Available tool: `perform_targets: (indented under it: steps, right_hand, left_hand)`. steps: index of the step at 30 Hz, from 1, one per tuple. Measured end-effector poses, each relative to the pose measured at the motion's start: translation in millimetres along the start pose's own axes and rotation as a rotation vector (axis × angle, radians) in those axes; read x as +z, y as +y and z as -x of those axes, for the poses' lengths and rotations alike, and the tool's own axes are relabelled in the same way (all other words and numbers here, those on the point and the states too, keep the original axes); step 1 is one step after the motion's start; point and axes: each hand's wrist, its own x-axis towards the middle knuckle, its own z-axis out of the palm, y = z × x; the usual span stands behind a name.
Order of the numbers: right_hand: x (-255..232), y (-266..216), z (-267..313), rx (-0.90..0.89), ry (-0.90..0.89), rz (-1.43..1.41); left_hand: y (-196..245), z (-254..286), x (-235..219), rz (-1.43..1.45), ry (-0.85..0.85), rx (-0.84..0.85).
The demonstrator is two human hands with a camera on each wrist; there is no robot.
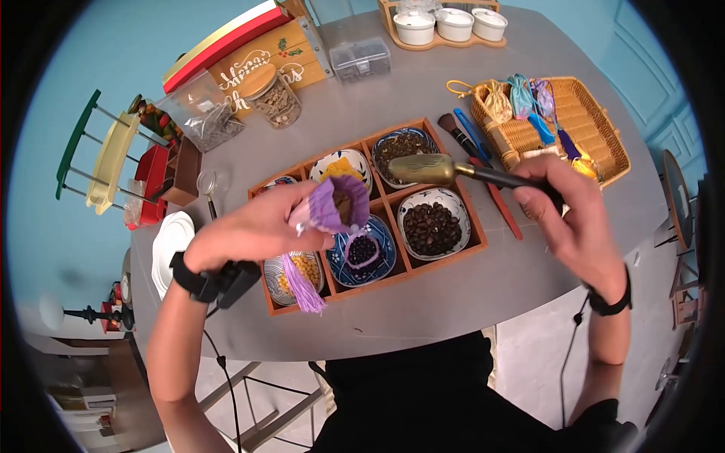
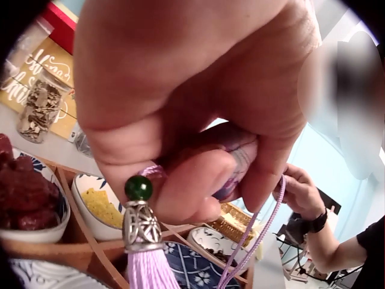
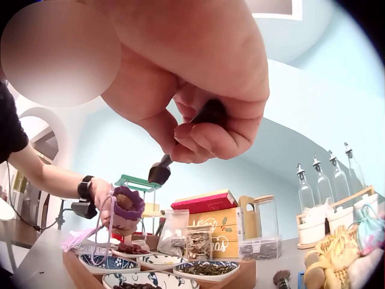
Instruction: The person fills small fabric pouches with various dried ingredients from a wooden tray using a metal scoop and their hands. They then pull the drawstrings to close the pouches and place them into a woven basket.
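In the head view the left hand (image 1: 253,226) holds a small purple pouch (image 1: 340,205), its frilled mouth open and brown material inside. A lilac tassel (image 1: 303,285) hangs below it; the left wrist view shows a green bead (image 2: 138,188) above the tassel. The right hand (image 1: 578,215) grips the dark handle of a brass scoop (image 1: 423,169), whose head is over the divided wooden tray (image 1: 389,202), beside the dish of dried leaves (image 1: 404,145). In the right wrist view the fingers of the right hand (image 3: 204,114) curl round the handle.
Dishes of dark beans (image 1: 432,229), yellow pieces and black beans fill tray compartments. A brush (image 1: 455,132), red tweezers and a wicker basket (image 1: 574,124) with small pouches are at right. A glass jar (image 1: 276,102) and plastic box (image 1: 360,59) stand behind; white plates (image 1: 172,245) are left.
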Motion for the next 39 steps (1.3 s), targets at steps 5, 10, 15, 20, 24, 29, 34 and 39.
perform_targets:
  steps: [5, 10, 15, 20, 24, 29, 34, 39]
  right_hand:
    - [0, 5, -34, -0.005, -0.322, 0.051]
    - [17, 32, -59, 0.137, -0.481, 0.013]
    - [37, 59, -67, 0.073, -0.458, 0.001]
    - [44, 71, -65, 0.047, -0.459, 0.043]
    - [57, 78, -63, 0.070, -0.432, 0.021]
    - [73, 83, -66, 0.057, -0.467, -0.022]
    - [54, 56, -89, 0.149, -0.549, -0.031]
    - [36, 10, -100, 0.436, -0.795, 0.097]
  left_hand:
    - [19, -39, -20, -0.037, -0.166, -0.037]
    - [28, -76, -41, -0.247, -0.295, -0.193]
    - [54, -102, -50, -0.215, -0.319, -0.363]
    - [50, -119, -59, -0.200, -0.286, -0.367]
    - [62, -128, -58, -0.290, -0.335, -0.475]
    - [65, -135, -54, -0.407, -0.280, -0.475]
    - [66, -139, -60, -0.397, -0.319, -0.496]
    - [71, -143, -50, -0.603, -0.320, -0.567]
